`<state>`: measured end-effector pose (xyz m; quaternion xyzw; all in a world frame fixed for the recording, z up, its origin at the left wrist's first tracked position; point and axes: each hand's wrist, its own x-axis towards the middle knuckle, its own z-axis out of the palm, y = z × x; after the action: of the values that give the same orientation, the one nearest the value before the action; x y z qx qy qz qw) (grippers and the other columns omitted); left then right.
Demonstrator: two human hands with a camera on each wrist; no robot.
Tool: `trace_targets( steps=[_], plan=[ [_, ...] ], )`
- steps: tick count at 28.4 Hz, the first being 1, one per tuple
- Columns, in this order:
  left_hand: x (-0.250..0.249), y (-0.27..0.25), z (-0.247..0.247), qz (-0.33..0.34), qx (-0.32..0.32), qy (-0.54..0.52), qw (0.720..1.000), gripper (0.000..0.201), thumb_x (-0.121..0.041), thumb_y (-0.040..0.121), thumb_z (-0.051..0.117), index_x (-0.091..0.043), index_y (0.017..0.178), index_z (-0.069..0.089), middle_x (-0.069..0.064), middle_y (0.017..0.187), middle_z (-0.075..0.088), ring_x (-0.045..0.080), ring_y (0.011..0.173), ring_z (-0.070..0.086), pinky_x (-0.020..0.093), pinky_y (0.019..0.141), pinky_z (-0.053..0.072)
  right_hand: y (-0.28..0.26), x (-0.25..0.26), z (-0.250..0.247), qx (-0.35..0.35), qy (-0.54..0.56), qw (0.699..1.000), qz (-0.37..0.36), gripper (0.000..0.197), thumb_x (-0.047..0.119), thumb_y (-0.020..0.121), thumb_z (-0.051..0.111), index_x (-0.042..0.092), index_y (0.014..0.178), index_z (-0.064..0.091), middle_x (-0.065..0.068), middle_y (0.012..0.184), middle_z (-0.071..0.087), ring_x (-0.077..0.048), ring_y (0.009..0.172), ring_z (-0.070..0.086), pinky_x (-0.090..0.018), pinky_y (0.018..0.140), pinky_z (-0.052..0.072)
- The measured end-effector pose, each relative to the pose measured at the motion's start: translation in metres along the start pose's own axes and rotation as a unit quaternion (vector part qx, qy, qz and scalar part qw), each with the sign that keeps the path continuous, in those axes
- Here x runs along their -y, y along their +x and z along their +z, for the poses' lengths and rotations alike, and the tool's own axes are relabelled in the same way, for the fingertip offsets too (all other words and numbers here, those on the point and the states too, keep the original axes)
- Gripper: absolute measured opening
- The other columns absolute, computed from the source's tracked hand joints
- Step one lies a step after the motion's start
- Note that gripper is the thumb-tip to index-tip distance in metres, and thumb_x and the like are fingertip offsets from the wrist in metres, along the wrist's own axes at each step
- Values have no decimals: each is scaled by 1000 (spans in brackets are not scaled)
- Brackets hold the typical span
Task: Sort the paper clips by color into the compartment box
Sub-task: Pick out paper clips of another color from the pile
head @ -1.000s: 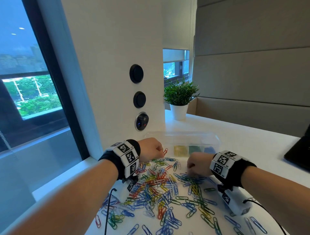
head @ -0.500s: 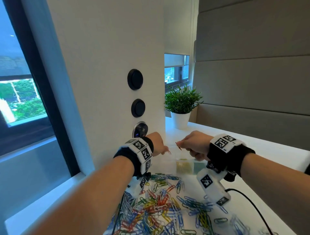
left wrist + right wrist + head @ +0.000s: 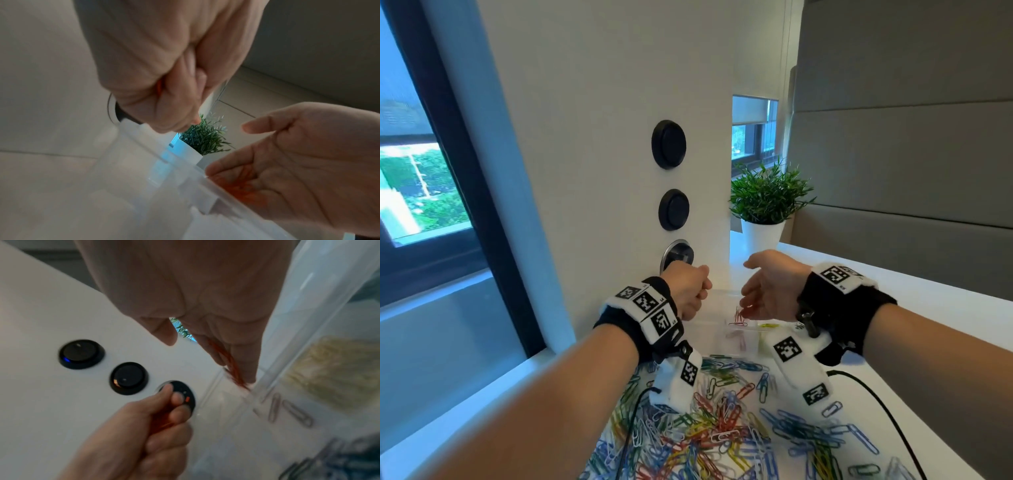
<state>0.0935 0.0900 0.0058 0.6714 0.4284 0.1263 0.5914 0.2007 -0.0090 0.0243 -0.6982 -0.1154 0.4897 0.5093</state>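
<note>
A clear compartment box (image 3: 722, 292) stands at the far side of the white table, against the pillar. My right hand (image 3: 763, 291) hovers over it, fingers straight, palm turned left. Red paper clips (image 3: 232, 366) slide off its fingers and fall into a left compartment, where a few red clips (image 3: 738, 322) lie. Beside it, my left hand (image 3: 690, 291) is a fist over the box's left end, with red clips (image 3: 158, 86) showing between its curled fingers. Yellow clips (image 3: 333, 374) fill the neighbouring compartment. A mixed pile of coloured clips (image 3: 705, 428) covers the near table.
A white pillar with black round switches (image 3: 668, 144) rises right behind the box. A potted plant (image 3: 767, 202) stands further back. A black cable (image 3: 876, 394) runs from my right wrist across the table. A window is on the left.
Both hands lifted from the pile and moved forward over the box. The right hand, fisted half a second ago, has opened and red clips are dropping from it.
</note>
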Motion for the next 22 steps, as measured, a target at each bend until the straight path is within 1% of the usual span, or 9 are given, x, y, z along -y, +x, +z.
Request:
trace_targets(
  steps=[1, 3, 5, 8, 9, 11, 13, 18, 22],
  plan=[
    [-1, 0, 2, -5, 6, -16, 1000, 36, -30, 103, 37, -12, 74, 45, 1, 59, 38, 8, 33, 23, 12, 35, 16, -4, 0, 0, 16, 12, 1000, -5, 56, 28, 102, 35, -14, 138, 37, -30, 129, 48, -39, 122, 47, -43, 106, 38],
    [-4, -1, 6, -19, 10, -47, 999, 33, -28, 103, 34, -12, 75, 45, 1, 59, 39, 9, 36, 23, 11, 37, 15, -8, -4, -1, 13, 30, 999, -36, 51, 19, 100, 36, -10, 143, 36, -18, 131, 53, -27, 120, 52, -41, 109, 37],
    [-6, -2, 11, -32, 10, -81, 996, 30, -24, 101, 32, -13, 76, 43, 2, 60, 38, 10, 40, 21, 9, 38, 16, -10, -9, -4, -39, -4, 995, -89, 39, 6, 97, 40, -9, 131, 52, -17, 127, 60, -26, 116, 59, -41, 103, 46],
    [-6, -2, 18, -39, -4, -142, 989, 29, -21, 98, 30, -16, 71, 39, 2, 60, 37, 10, 42, 20, 8, 40, 16, -17, -19, -13, -109, -171, 963, -175, 20, 0, 95, 50, -6, 106, 66, -19, 101, 71, -29, 91, 71, -39, 84, 59],
    [-6, -1, 19, -38, -8, -162, 986, 29, -21, 97, 30, -16, 70, 38, 2, 59, 37, 11, 41, 19, 8, 40, 16, -18, -24, -18, -122, -274, 931, -206, 19, 4, 94, 54, -1, 104, 70, -13, 96, 73, -24, 86, 72, -36, 82, 59],
    [-5, 2, 23, -36, -13, -204, 978, 30, -22, 96, 30, -17, 68, 37, 1, 58, 37, 11, 41, 19, 9, 40, 15, -17, -34, -27, -122, -491, 825, -250, 22, 19, 94, 57, 9, 104, 74, -4, 99, 73, -16, 89, 68, -31, 86, 55],
    [-3, 5, 27, -34, -16, -242, 969, 31, -25, 97, 30, -16, 68, 38, 1, 58, 38, 11, 41, 21, 10, 39, 16, -15, -44, -30, -101, -599, 752, -256, 33, 32, 97, 52, 7, 101, 74, -8, 101, 73, -18, 87, 64, -30, 83, 51],
    [-2, 5, 37, -40, -15, -272, 961, 25, -26, 95, 29, -14, 75, 38, 3, 61, 36, 13, 46, 25, 15, 43, 22, -9, -54, -40, -73, -574, 768, -274, 39, 38, 100, 48, 10, 106, 74, -5, 103, 73, -20, 91, 65, -31, 85, 50],
    [-1, 8, 41, -34, 4, -266, 963, 41, -39, 99, 30, -5, 86, 47, 12, 69, 47, 21, 55, 42, 28, 55, 40, -4, -61, -45, -68, -567, 765, -297, 40, 39, 101, 45, 11, 105, 74, -6, 102, 73, -19, 91, 65, -33, 87, 50]
  ],
)
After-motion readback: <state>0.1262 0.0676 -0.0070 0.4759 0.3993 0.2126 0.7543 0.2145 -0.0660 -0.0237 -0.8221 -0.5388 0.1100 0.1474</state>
